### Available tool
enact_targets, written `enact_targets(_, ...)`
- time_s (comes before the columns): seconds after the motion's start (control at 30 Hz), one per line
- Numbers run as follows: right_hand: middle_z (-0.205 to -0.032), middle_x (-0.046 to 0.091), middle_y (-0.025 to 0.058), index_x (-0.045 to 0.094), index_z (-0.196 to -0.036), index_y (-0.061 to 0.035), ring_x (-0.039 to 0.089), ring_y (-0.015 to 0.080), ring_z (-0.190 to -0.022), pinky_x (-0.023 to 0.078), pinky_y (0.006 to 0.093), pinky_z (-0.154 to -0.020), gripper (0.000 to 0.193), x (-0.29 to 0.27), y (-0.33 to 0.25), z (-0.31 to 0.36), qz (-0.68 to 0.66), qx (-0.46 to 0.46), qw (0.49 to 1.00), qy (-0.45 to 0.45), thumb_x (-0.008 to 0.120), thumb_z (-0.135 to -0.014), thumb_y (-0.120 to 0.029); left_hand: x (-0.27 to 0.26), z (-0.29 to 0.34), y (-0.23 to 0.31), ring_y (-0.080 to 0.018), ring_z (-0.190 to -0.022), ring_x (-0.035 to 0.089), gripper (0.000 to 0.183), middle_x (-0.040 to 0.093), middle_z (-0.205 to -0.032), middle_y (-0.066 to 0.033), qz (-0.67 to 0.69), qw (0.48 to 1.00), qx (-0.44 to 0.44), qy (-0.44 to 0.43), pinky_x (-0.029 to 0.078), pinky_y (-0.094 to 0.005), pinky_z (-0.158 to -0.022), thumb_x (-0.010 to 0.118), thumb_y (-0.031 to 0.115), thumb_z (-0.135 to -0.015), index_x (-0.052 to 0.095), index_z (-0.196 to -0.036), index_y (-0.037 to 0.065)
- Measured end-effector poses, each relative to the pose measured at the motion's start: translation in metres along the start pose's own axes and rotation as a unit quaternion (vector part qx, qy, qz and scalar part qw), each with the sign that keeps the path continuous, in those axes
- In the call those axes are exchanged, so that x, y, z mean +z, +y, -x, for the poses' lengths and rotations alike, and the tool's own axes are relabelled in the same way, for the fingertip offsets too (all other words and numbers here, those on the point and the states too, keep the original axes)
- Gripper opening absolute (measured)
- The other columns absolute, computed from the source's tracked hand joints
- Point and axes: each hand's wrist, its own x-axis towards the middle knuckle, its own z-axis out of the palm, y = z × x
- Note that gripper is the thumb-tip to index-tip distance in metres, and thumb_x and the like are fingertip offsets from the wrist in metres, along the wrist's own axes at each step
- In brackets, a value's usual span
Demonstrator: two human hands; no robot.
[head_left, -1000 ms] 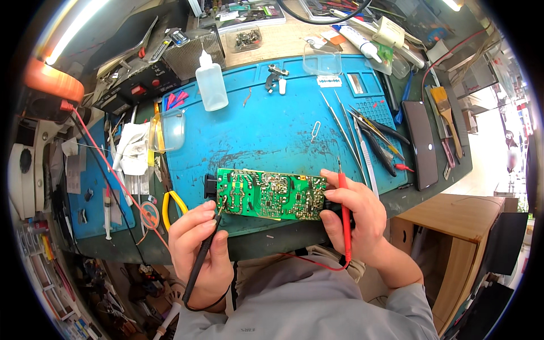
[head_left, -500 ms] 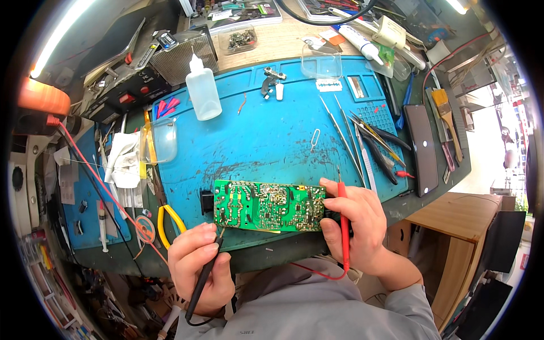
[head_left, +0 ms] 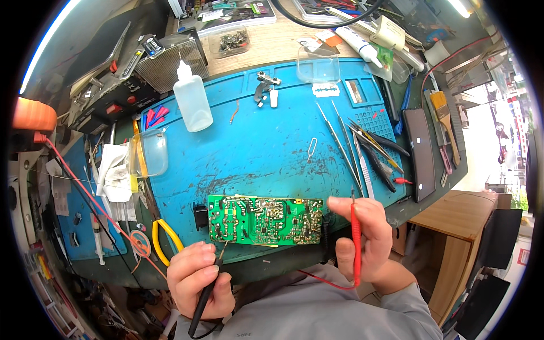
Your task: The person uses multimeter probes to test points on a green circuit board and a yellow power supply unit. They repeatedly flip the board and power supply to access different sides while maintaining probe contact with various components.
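Observation:
A green circuit board (head_left: pixel 266 220), solder side up, lies across the near edge of the blue work mat (head_left: pixel 249 153). My left hand (head_left: pixel 198 279) pinches a black test probe (head_left: pixel 204 299), its thin tip at the board's lower left edge; whether the tip touches metal I cannot tell. In my right hand (head_left: pixel 368 241) a red test probe (head_left: pixel 356 243) is held upright, its tip pointing away from me, clear of the board. That hand's index finger reaches toward the board's right end, where a black cable or part (head_left: pixel 324 241) shows.
Tweezers (head_left: pixel 338 141) and black-handled pliers (head_left: pixel 377 156) lie at the right, beside a dark phone (head_left: pixel 420 153). A clear squeeze bottle (head_left: pixel 192 102) stands behind the board. Yellow-handled pliers (head_left: pixel 161 241) and a red lead (head_left: pixel 90 195) are on the left.
My right hand has drawn away from the board's right end, with the red probe shifting right and nearer to me. The whole view has shifted slightly; the left hand still holds the black probe.

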Motion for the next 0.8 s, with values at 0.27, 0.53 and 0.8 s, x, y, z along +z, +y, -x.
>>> enact_targets(0.27,-0.084,0.072,0.0102,0.076,-0.106,0.0018,0.065,0.0215,-0.066,0.050,0.0298,-0.059,0.021,-0.020,0.002,-0.042,-0.078,-0.018,0.993,-0.091,0.079,-0.089,-0.011,0.002,0.006,0.001,-0.0306,-0.099,0.068,0.025,0.062,-0.110,-0.0126,-0.047,0.998,-0.007,0.034,0.059,-0.0466,-0.089,0.071,0.023,-0.098,0.059,-0.112,0.006)
enact_targets(0.53,-0.082,0.073,0.0101,0.075,-0.097,0.0006,0.068,0.0236,-0.068,0.052,0.0311,-0.059,0.015,0.006,0.009,-0.039,-0.102,0.044,0.991,-0.074,0.080,-0.084,-0.004,0.002,0.007,0.002,-0.0301,-0.098,0.068,0.025,0.061,-0.108,-0.0121,-0.057,0.998,-0.002,0.033,0.059,-0.0460,-0.088,0.071,0.024,-0.099,0.059,-0.111,0.006)
enact_targets(0.8,-0.082,0.073,0.0104,0.075,-0.094,0.0001,0.068,0.0240,-0.069,0.053,0.0317,-0.060,0.014,0.010,0.006,-0.041,-0.080,0.045,0.992,-0.081,0.081,-0.082,-0.003,0.003,0.007,0.000,-0.0311,-0.098,0.068,0.025,0.062,-0.110,-0.0129,-0.056,0.998,0.003,0.030,0.058,-0.0465,-0.089,0.071,0.023,-0.099,0.059,-0.112,0.006)
